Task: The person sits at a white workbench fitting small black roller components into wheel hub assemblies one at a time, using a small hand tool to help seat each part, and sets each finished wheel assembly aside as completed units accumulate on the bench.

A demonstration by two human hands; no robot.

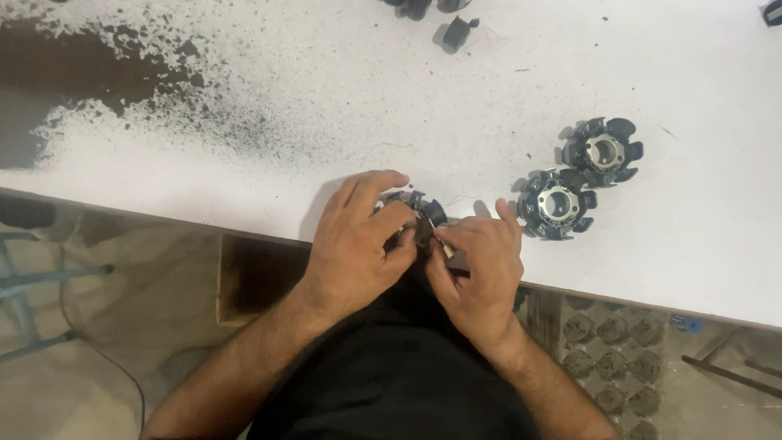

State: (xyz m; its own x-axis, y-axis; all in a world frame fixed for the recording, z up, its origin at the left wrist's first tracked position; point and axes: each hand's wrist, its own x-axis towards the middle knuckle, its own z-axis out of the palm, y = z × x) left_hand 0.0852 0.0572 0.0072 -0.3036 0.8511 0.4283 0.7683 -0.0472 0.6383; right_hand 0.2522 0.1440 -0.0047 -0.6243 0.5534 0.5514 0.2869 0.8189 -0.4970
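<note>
Our left hand (358,240) curls closed around a small black stator-like part (417,210) at the near edge of the white table (326,106), thumb and fingers pinching it. The part sits between both hands, touching each — slightly more in the left's grasp. Our right hand (481,265) closes its fingertips on a thin pale piece (445,244) pressed against the part; a fine wire trails off behind. Just right of that hand lie two more black stators (557,204) — side by side. No labels or packages show.
</note>
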